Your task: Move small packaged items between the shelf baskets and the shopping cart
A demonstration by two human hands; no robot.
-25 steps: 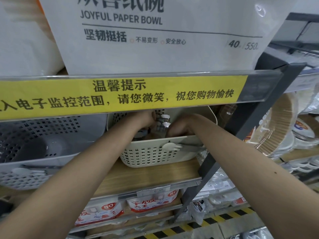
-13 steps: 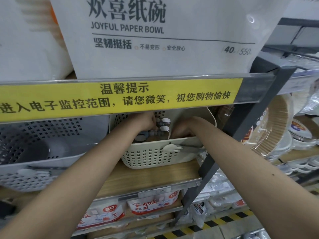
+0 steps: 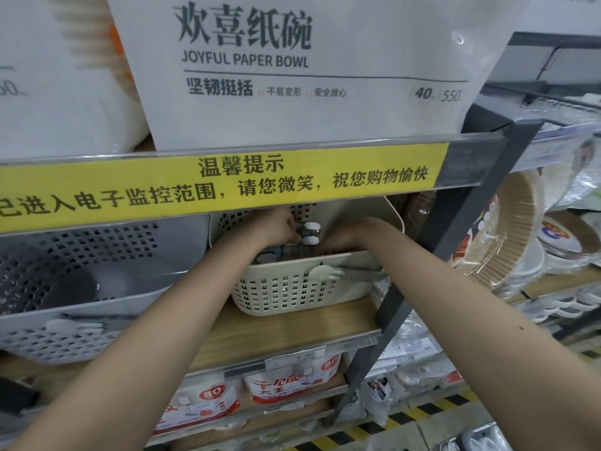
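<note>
Both arms reach into cream basket (image 3: 292,288) on wooden shelf (image 3: 283,333), left hand (image 3: 279,227) pinching small white-capped packaged items (image 3: 310,234) above the basket, probably to lift them out; right hand (image 3: 338,244) grip hidden behind rim, cannot tell.

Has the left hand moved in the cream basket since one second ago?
No. The left hand grips the small packets at the same spot above the cream basket's front rim.

Grey metal shelving (image 3: 461,203), wooden shelf boards (image 3: 279,330), seemingly hazard-striped floor (image 3: 406,418)
</note>
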